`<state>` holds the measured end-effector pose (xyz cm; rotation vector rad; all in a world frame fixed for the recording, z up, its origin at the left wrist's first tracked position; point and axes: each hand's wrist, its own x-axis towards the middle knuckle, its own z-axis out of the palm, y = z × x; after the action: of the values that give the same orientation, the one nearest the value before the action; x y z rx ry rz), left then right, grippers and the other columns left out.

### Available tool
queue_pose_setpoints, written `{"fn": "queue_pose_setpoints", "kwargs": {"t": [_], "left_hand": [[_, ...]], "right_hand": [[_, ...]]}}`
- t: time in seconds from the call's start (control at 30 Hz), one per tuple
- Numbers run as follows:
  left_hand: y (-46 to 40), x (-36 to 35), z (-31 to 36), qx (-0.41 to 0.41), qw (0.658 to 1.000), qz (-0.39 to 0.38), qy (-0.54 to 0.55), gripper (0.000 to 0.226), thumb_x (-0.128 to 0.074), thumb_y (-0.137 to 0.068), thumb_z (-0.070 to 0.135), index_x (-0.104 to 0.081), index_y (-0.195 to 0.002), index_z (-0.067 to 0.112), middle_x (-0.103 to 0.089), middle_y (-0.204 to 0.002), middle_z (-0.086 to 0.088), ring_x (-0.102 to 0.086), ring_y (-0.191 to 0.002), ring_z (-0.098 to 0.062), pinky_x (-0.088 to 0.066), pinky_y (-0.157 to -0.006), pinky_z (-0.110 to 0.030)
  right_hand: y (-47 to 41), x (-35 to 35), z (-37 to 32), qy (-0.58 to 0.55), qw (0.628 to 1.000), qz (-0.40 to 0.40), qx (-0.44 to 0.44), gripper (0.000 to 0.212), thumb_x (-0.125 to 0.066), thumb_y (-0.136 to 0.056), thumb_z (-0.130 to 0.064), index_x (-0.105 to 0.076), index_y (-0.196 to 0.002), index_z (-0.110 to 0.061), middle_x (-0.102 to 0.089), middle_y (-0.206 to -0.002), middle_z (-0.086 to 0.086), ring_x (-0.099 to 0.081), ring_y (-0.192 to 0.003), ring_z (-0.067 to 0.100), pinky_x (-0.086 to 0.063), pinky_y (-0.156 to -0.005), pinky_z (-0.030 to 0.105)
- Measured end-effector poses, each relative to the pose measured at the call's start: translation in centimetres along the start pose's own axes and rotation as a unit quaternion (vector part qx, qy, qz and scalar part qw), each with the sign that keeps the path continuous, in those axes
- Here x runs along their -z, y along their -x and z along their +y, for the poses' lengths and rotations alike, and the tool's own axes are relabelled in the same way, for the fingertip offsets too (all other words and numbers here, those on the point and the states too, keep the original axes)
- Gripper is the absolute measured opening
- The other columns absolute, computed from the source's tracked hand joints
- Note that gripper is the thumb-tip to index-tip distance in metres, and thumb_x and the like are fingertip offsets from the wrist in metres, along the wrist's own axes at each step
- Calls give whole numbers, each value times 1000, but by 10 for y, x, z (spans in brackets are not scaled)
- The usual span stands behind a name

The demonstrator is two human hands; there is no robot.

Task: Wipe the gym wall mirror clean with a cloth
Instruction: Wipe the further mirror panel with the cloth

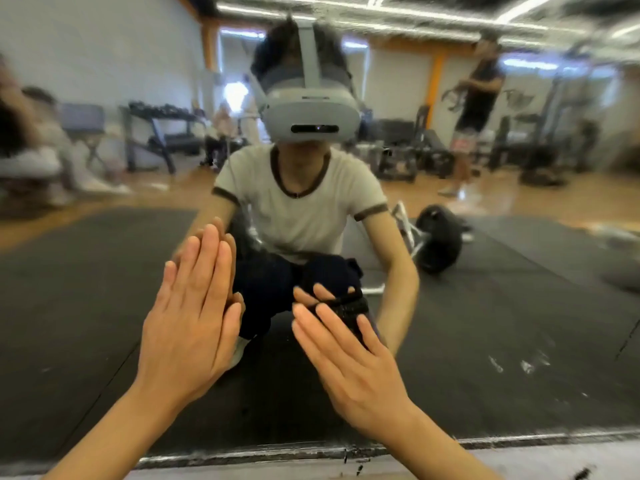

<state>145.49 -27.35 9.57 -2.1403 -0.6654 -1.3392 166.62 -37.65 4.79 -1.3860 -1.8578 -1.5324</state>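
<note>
The wall mirror (519,299) fills almost the whole view and reflects me crouching close in front of it. My left hand (188,323) lies flat on the glass, fingers straight and together, pointing up. My right hand (349,362) presses a small dark cloth (348,308) against the glass with straight fingers; most of the cloth is hidden under them. White smudges (523,365) mark the glass low on the right.
The mirror's bottom edge (485,441) runs just below my wrists, above a pale ledge (519,462). The reflection shows a black floor mat, a barbell, weight racks and several people behind me in the gym.
</note>
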Motion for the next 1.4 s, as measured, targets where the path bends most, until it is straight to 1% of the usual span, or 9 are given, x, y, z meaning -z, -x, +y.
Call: {"fn": "queue_pose_setpoints", "kwargs": {"t": [0.1,0.27,0.33,0.4,0.57,0.77,1.03,1.27,1.4], "left_hand": [[-1,0,0,1,1000,-2,-3,60,-15,-109,35,3,-161,10,13,-169,-2,7,-156,-19,4,-126,-34],[-2,-2,2,3,1000,15,-8,65,-25,-106,29,3,-161,9,14,-169,-3,7,-156,-19,3,-127,-35],[-1,-1,2,2,1000,17,-7,73,-34,-100,24,4,-161,9,14,-169,-2,7,-156,-18,3,-127,-34],[-1,-1,2,0,1000,17,-11,74,-35,-99,22,4,-161,9,14,-169,-2,7,-156,-19,3,-127,-34],[-2,6,-1,-13,1000,1,-7,72,-35,-101,24,4,-161,8,14,-169,-3,7,-156,-19,2,-127,-34],[23,21,-41,46,999,8,-10,68,-31,-103,24,2,-161,10,13,-169,-1,7,-156,-19,5,-126,-33],[45,26,-74,58,998,-5,-13,60,-15,-110,35,4,-161,10,16,-168,-1,9,-156,-18,6,-126,-33],[47,22,-76,55,998,2,-9,60,-15,-110,34,5,-161,10,17,-168,-1,10,-156,-18,6,-126,-33],[45,23,-76,48,999,4,3,59,-17,-110,33,7,-161,13,17,-168,1,9,-156,-17,5,-126,-32]], "right_hand": [[-7,13,31,16,999,6,32,54,-22,-105,-12,-20,-159,-12,-16,-166,3,-10,-155,19,-1,-125,40],[-105,38,62,-96,957,147,-232,53,-36,-105,-14,-22,-155,-7,-24,-162,10,-3,-153,16,4,-124,45],[-97,29,33,-79,970,123,-192,54,-35,-106,-15,-19,-157,-8,-16,-166,6,-2,-154,19,5,-124,46],[-53,10,1,-34,996,52,-59,57,-29,-105,-15,-15,-160,-10,-5,-169,5,-3,-155,21,5,-125,46],[-11,6,2,34,992,-29,116,55,-19,-105,-13,-15,-160,-11,-1,-169,4,-2,-156,19,5,-125,41],[-129,31,20,-73,980,117,-145,64,-54,-96,-1,-29,-155,-7,-19,-162,4,-13,-154,25,4,-124,45],[-35,2,-23,28,985,-46,166,56,-20,-104,-12,-18,-159,-9,-3,-169,4,-3,-156,19,1,-125,39],[-183,32,-22,-88,984,124,-94,52,-44,-101,-3,-36,-152,-2,-30,-160,12,-25,-150,29,3,-124,43],[-109,5,-74,-9,998,20,56,67,-38,-95,-12,-17,-159,-4,-3,-168,10,2,-155,23,8,-124,44]]}}
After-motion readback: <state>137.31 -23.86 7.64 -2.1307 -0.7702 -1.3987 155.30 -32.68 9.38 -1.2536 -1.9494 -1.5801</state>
